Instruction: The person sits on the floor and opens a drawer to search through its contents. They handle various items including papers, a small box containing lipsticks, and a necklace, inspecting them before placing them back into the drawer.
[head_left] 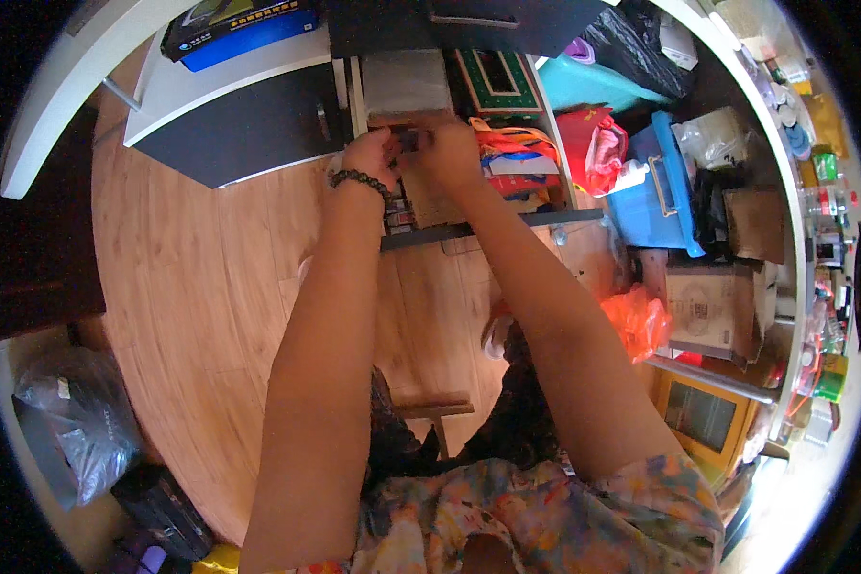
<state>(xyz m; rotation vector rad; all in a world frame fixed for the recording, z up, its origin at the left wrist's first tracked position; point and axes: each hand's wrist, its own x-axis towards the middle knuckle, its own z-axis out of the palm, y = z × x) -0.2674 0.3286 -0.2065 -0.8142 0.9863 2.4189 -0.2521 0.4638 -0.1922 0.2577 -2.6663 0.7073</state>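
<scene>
Both my arms reach forward over the wooden floor to an open drawer (pixel 469 230) of a cabinet. My left hand (pixel 371 155), with a dark bead bracelet (pixel 359 179) on the wrist, and my right hand (pixel 447 148) meet over a small dark object (pixel 409 140) and both grip it. Below my hands in the drawer lies a brown flat piece (pixel 432 199), and orange and red items (pixel 512 148) lie to the right. What the small dark object is cannot be told.
A white and dark cabinet (pixel 230 115) stands at the left with a blue box (pixel 244 33) on top. A blue plastic bin (pixel 665 187), red bag (pixel 593 143), orange bag (pixel 636 320), cardboard boxes (pixel 713 306) crowd the right. A grey plastic bag (pixel 72 421) lies lower left.
</scene>
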